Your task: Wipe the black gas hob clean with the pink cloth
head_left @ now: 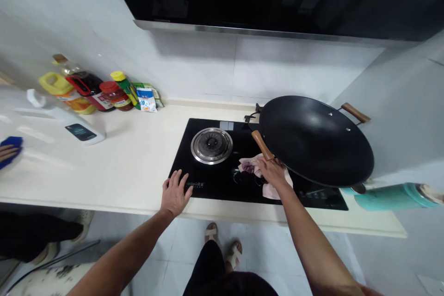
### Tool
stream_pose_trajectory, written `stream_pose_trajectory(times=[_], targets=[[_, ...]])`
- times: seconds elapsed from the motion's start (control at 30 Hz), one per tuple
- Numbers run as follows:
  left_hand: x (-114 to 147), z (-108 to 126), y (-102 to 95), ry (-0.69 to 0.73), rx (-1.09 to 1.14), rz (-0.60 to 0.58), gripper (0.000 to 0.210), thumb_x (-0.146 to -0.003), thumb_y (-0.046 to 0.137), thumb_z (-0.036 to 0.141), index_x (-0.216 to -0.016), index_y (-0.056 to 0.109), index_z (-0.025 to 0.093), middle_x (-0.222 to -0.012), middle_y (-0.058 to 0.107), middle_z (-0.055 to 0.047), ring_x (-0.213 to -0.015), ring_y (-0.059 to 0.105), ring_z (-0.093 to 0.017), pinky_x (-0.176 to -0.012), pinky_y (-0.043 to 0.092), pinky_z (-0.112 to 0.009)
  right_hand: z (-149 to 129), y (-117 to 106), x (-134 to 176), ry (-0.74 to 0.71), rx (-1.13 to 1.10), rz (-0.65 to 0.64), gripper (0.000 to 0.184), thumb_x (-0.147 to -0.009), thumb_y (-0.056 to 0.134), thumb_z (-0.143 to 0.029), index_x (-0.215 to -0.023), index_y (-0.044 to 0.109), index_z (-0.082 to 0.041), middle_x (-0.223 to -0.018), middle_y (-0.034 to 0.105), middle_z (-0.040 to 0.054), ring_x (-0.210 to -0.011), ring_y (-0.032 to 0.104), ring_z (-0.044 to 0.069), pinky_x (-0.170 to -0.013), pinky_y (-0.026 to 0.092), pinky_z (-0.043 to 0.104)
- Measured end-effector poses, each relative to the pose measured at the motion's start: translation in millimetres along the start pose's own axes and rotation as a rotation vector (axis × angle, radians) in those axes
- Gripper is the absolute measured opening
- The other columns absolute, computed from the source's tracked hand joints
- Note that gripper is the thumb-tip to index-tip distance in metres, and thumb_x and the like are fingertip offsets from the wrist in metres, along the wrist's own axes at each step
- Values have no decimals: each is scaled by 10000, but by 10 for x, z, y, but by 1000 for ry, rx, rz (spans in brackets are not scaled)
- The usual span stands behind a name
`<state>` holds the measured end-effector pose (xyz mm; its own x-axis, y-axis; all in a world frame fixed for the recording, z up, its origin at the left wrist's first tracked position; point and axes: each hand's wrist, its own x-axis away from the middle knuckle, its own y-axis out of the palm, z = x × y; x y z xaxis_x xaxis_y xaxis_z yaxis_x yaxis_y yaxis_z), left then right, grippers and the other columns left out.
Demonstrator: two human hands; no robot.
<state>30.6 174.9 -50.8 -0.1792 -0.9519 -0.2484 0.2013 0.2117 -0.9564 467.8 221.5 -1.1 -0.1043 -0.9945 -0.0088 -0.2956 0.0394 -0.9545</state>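
Note:
My right hand [272, 170] presses a pale pink cloth [274, 190] onto the black glass gas stove [222, 180], just below a wooden handle of the wok. Part of the cloth bunches out past my fingers, with a darker patch on it. My left hand [176, 190] rests with fingers spread on the stove's front left corner, holding nothing. The large black wok [312, 143] sits over the right side of the stove and hides the burner there. Bare to view on the left is the round metal burner [212, 145].
Seasoning bottles [86, 88], a red-lidded jar [116, 95] and packets [147, 99] line the wall. A white jug [69, 120] stands nearer. At far left, another person's hand holds a blue cloth [10, 148]. A teal bottle [391, 196] lies right; the range hood [260, 9] hangs above.

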Motion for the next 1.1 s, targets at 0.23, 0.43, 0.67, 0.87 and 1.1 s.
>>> stream_pose_trajectory(times=[0.23, 0.43, 0.67, 0.87, 1.1], targets=[[-2, 8, -12, 7, -13, -7, 586, -1021, 485, 485, -1466, 666, 149, -1632, 559, -236, -1547, 477, -393, -1186, 395, -580, -357, 33, 97, -243, -27, -74, 335, -1084, 462, -368, -1038, 777, -264, -1208, 742, 67, -1191, 604, 250, -1080, 408, 416], [-3, 14, -17, -2, 0, -19, 593, -1022, 477, 494, -1467, 662, 148, -1637, 551, -239, -1554, 465, -397, -1193, 387, -591, -243, 114, 353, -374, -51, 72, 317, -1071, 418, -248, -882, 672, -228, -959, 698, 77, -1023, 597, 241, -1006, 419, 377], [8, 11, -14, -8, 18, -36, 585, -1016, 487, 485, -1475, 656, 164, -1650, 539, -230, -1559, 455, -401, -1199, 380, -596, -159, 145, 454, -474, -114, 52, 260, -1026, 430, -222, -899, 657, -241, -938, 708, 73, -1005, 621, 255, -1103, 424, 430], [18, 7, -16, -7, 10, -35, 585, -1023, 481, 480, -1475, 653, 151, -1647, 539, -238, -1560, 454, -406, -1199, 375, -593, 1, 104, 297, -249, -10, -65, 426, -981, 584, -379, -1354, 670, -192, -1467, 627, 174, -1367, 558, 335, -1177, 410, 499], [12, 17, -47, -16, -4, -49, 578, -1020, 485, 477, -1479, 652, 168, -1653, 537, -223, -1563, 447, -397, -1199, 377, -582, -149, 20, 267, -308, 40, -129, 248, -921, 636, -267, -1143, 745, -255, -1472, 648, 122, -1446, 499, 348, -1252, 228, 650]])
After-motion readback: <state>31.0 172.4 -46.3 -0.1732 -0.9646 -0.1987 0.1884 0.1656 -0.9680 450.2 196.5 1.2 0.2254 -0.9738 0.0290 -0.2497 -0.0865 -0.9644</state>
